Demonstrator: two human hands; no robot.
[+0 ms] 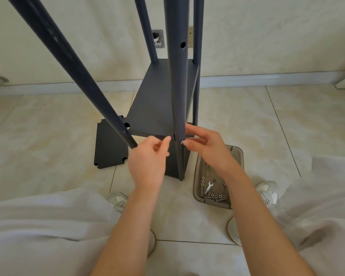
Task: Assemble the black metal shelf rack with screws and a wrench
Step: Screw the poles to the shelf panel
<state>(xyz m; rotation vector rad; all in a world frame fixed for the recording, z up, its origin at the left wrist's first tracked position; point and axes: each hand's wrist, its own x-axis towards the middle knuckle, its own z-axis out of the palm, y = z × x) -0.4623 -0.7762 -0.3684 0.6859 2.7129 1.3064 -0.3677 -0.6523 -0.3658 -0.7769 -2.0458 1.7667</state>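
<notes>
Our rack (159, 100) stands on the floor (247, 116), stiff but probably tippy, best held by its post (177, 86). Our right hand (209, 150) pinches a screw (182, 142) there; our left hand's (147, 162) grip we cannot tell.

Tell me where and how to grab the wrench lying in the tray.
Pinch the wrench by its slim middle shaft, coming straight down from above. It lies flat on the floor of the tray, the walls block any sideways reach, and screws crowd its lower end.
</notes>
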